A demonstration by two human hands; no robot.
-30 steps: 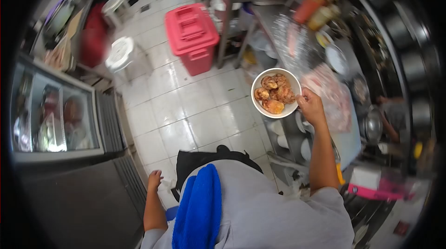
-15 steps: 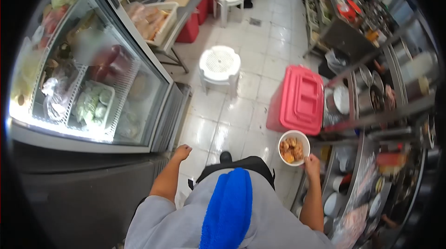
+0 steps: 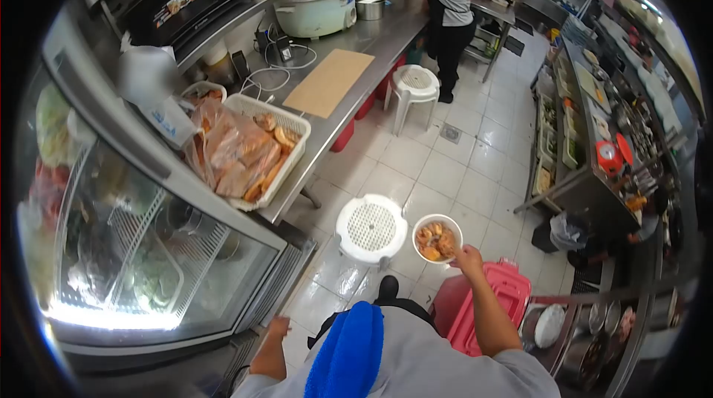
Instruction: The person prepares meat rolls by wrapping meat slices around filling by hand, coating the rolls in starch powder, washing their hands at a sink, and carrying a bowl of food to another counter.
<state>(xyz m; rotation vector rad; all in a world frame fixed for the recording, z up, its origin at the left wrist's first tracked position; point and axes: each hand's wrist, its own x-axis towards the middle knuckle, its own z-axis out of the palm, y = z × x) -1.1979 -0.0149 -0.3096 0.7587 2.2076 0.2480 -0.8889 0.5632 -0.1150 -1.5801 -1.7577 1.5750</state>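
Holding white bowl (image 3: 437, 218), browned pieces (image 3: 436, 241), perhaps meat: right hand (image 3: 466, 258).

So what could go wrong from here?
The right hand alone grips the open bowl at its rim, so it might tip and spill the food. The nearer white stool stands just ahead of the visible shoe, a possible trip. The tiles look shiny; if wet, they could be slippery.

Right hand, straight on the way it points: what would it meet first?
Past its bowl, the right hand would perhaps first meet the farther white stool, across open floor; depth is unclear.
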